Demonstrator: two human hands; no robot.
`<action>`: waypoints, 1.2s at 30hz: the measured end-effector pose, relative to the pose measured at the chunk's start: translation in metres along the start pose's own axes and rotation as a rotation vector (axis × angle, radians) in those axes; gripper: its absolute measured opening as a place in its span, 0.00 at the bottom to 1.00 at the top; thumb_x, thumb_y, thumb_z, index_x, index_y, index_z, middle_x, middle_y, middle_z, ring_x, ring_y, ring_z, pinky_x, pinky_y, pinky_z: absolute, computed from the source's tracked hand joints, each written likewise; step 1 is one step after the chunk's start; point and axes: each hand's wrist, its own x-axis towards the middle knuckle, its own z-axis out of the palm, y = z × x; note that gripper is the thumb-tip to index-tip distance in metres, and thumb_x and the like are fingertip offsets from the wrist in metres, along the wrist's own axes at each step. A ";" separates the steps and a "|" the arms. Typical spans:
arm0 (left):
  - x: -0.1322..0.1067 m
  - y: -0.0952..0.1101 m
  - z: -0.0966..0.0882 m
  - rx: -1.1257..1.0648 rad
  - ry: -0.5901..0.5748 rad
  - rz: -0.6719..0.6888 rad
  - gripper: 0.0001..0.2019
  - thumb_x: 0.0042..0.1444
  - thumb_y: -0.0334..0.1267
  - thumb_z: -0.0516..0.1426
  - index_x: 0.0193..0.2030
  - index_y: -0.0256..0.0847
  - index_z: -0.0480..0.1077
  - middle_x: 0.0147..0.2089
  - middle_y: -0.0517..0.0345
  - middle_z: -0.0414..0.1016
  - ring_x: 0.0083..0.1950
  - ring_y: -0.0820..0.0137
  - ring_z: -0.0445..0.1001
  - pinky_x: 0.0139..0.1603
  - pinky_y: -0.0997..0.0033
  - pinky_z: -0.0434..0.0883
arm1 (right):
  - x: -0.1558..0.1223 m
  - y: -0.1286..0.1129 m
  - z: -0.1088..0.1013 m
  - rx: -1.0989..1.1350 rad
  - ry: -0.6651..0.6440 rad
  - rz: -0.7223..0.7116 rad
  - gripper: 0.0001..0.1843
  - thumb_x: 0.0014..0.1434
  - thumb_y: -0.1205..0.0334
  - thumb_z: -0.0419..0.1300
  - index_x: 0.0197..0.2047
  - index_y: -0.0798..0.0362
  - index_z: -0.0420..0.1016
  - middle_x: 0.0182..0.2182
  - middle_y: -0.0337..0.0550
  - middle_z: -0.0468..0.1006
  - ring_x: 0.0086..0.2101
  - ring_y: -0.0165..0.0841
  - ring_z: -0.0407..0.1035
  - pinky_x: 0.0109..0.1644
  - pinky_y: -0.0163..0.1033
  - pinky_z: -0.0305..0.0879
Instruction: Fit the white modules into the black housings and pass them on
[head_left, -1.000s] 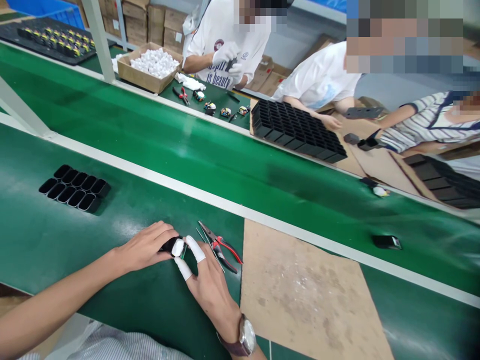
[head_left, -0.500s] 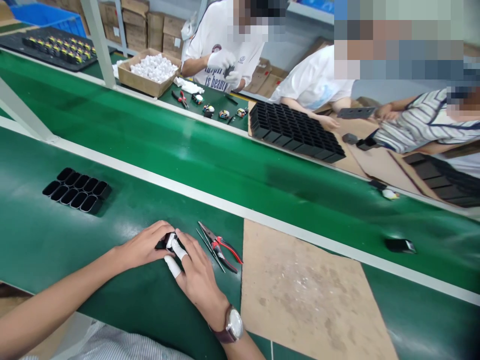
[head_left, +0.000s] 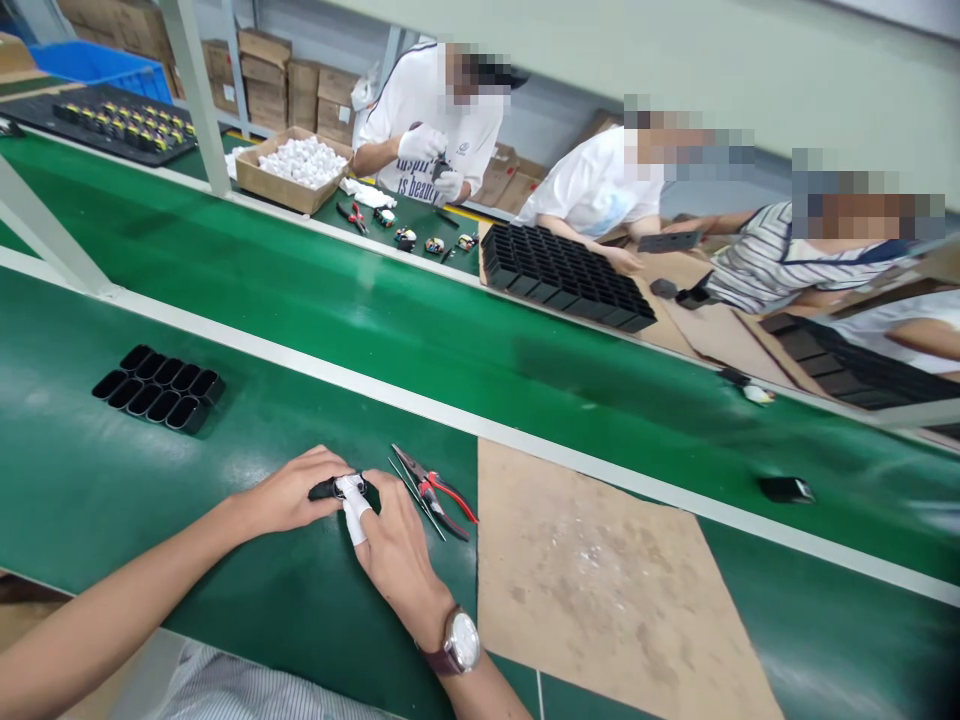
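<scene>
My left hand (head_left: 289, 495) and my right hand (head_left: 394, 545) meet on the green bench, both pinched on a small black part (head_left: 324, 489). White finger cots cover some fingertips of my right hand, and a watch (head_left: 456, 643) is on its wrist. Red-handled pliers (head_left: 439, 493) and thin metal tweezers (head_left: 414, 494) lie just right of my hands. A small black tray with empty cells (head_left: 159, 388) sits to the left, farther back.
A cardboard sheet (head_left: 607, 590) covers the bench to the right. A green conveyor belt (head_left: 450, 340) runs behind, carrying a black part (head_left: 786, 489). Across it, three people work beside a large black tray (head_left: 562, 277) and a box of white parts (head_left: 294, 162).
My right hand has curled in closer over the black part, hiding more of it. The camera view tilted slightly upward.
</scene>
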 end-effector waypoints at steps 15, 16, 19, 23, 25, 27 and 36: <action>-0.004 0.006 -0.002 0.065 -0.001 -0.075 0.17 0.65 0.29 0.57 0.59 0.44 0.71 0.55 0.50 0.77 0.58 0.60 0.74 0.59 0.60 0.75 | -0.048 0.007 -0.016 -0.145 0.041 0.140 0.24 0.70 0.72 0.53 0.67 0.57 0.68 0.62 0.59 0.74 0.59 0.50 0.70 0.61 0.59 0.73; -0.003 0.006 -0.002 0.067 -0.003 -0.074 0.17 0.65 0.29 0.57 0.59 0.44 0.70 0.55 0.50 0.77 0.58 0.61 0.74 0.59 0.60 0.75 | -0.049 0.007 -0.016 -0.141 0.043 0.139 0.25 0.69 0.73 0.53 0.67 0.56 0.68 0.62 0.59 0.74 0.60 0.50 0.70 0.61 0.59 0.72; -0.003 0.006 -0.003 0.066 -0.018 -0.070 0.17 0.65 0.28 0.57 0.59 0.44 0.70 0.56 0.50 0.77 0.59 0.61 0.74 0.60 0.61 0.75 | -0.047 0.008 -0.015 -0.186 0.057 0.168 0.27 0.67 0.76 0.51 0.68 0.57 0.67 0.62 0.61 0.73 0.61 0.51 0.68 0.60 0.60 0.72; -0.004 0.004 -0.003 0.055 -0.022 -0.084 0.17 0.66 0.31 0.59 0.61 0.44 0.69 0.57 0.50 0.76 0.59 0.61 0.73 0.60 0.59 0.74 | -0.043 0.015 -0.011 -0.229 0.003 0.167 0.32 0.62 0.81 0.47 0.68 0.58 0.67 0.53 0.58 0.76 0.53 0.48 0.71 0.56 0.57 0.74; -0.004 0.003 -0.003 0.052 -0.018 -0.091 0.17 0.67 0.34 0.61 0.61 0.45 0.69 0.56 0.51 0.76 0.59 0.60 0.74 0.60 0.58 0.74 | -0.041 0.019 -0.009 -0.221 -0.004 0.151 0.32 0.61 0.82 0.47 0.65 0.58 0.69 0.49 0.56 0.76 0.48 0.46 0.72 0.54 0.55 0.75; -0.004 0.002 -0.002 0.045 -0.012 -0.081 0.17 0.67 0.36 0.62 0.61 0.45 0.69 0.56 0.51 0.77 0.59 0.60 0.73 0.60 0.58 0.74 | -0.038 0.021 -0.009 -0.184 0.026 0.134 0.27 0.63 0.80 0.48 0.62 0.57 0.71 0.48 0.55 0.76 0.46 0.45 0.72 0.51 0.53 0.76; 0.000 -0.001 -0.003 -0.021 -0.012 -0.009 0.10 0.70 0.38 0.61 0.56 0.43 0.72 0.53 0.51 0.78 0.56 0.61 0.74 0.58 0.59 0.73 | -0.018 0.011 -0.029 -0.076 0.063 0.041 0.14 0.67 0.74 0.52 0.51 0.56 0.74 0.48 0.53 0.76 0.43 0.41 0.73 0.46 0.46 0.74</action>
